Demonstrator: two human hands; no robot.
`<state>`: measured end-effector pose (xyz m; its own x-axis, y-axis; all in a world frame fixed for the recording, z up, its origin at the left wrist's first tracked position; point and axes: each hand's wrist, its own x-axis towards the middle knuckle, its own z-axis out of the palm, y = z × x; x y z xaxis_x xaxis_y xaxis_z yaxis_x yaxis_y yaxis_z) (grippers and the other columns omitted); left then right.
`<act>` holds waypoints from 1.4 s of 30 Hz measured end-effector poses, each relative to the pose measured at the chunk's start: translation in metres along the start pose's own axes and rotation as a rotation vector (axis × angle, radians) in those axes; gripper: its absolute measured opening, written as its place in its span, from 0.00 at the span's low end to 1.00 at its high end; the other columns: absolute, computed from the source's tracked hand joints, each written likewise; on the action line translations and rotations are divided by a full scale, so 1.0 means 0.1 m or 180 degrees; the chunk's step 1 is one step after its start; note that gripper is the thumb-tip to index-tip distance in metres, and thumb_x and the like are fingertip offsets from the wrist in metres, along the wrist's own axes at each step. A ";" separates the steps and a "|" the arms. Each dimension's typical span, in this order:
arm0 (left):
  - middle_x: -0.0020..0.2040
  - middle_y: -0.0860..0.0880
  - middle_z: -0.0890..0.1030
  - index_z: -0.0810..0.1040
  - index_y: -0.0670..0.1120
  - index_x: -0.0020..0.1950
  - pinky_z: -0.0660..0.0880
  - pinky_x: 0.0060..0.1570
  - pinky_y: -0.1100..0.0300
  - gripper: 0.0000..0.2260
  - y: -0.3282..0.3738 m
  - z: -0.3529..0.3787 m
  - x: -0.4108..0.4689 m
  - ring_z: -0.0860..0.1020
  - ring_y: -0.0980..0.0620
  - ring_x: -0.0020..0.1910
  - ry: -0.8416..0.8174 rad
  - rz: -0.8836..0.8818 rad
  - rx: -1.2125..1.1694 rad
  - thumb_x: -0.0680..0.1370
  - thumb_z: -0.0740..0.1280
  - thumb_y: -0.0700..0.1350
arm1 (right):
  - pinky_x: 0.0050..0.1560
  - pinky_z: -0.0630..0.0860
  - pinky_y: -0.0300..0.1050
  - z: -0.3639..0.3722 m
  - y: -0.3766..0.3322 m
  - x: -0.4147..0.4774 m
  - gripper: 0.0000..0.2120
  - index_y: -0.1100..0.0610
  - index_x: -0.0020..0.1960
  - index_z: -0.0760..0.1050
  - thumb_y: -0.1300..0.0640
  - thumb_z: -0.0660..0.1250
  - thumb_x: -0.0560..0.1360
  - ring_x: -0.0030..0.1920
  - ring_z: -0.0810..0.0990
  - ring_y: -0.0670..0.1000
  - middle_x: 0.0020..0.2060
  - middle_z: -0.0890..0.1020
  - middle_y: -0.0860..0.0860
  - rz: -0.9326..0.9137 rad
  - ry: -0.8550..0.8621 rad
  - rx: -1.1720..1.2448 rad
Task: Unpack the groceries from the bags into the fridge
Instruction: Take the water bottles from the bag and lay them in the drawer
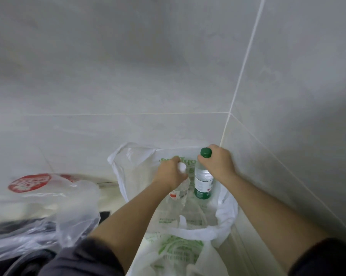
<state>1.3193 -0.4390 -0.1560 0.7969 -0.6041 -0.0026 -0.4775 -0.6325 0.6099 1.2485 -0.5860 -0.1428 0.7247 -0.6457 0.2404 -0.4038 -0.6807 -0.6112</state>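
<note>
Grey wall tiles (128,66) are meeting in a corner ahead of you, with pale grout lines running between them. Right in that corner a white bag (226,214) with green print is sitting open, its handles flopping outward.

You are reaching both bare arms down into the mouth of the bag. Your left hand (169,175) is curling around the neck of a clear bottle (181,193), just below its white cap (181,167). That bottle is tilting, its lower end leaning toward you inside the bag. Your right hand (220,165) is gripping the top of a second bottle (203,180), fingers wrapping around it just under the green cap (205,152). This one is standing upright and is wearing a green and white label. Both bottles are sitting just beside each other, close to the bag's far wall. Whether they are resting on the bottom or hanging in your grip is not something you can tell from this angle.

Off to your left, a crumpled see-through bag (48,196) with a red logo (29,182) is lying well apart from the white one, blurred. Dark sleeves (84,259) are covering your upper arms.
</note>
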 end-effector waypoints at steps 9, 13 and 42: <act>0.41 0.49 0.78 0.77 0.45 0.48 0.68 0.39 0.62 0.10 0.30 -1.08 -0.61 0.76 0.49 0.43 0.1130 0.0033 -0.0645 0.71 0.74 0.47 | 0.30 0.65 0.36 -0.66 -0.80 -0.33 0.06 0.55 0.41 0.77 0.53 0.70 0.69 0.35 0.74 0.50 0.33 0.77 0.47 -0.0418 0.0566 0.0325; 0.39 0.52 0.78 0.78 0.47 0.47 0.72 0.40 0.61 0.09 0.41 -1.50 -1.07 0.76 0.50 0.42 0.1354 0.0134 -0.0650 0.71 0.74 0.47 | 0.33 0.67 0.37 -0.86 -1.17 -0.62 0.06 0.55 0.39 0.76 0.54 0.70 0.69 0.36 0.74 0.51 0.33 0.78 0.48 -0.0728 0.0638 0.0413; 0.34 0.55 0.80 0.79 0.52 0.42 0.79 0.37 0.58 0.05 -0.99 -0.61 -4.46 0.79 0.56 0.36 0.2129 -0.1961 -0.0623 0.69 0.73 0.46 | 0.35 0.68 0.30 0.47 -1.26 -3.42 0.07 0.53 0.38 0.77 0.55 0.76 0.67 0.34 0.75 0.42 0.29 0.78 0.45 -0.1918 -0.1706 0.1235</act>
<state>1.0336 -0.0779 -0.1670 0.9657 0.2547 0.0499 0.1232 -0.6189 0.7757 1.0776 -0.2630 -0.1840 0.9556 0.0982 0.2780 0.2766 -0.6246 -0.7303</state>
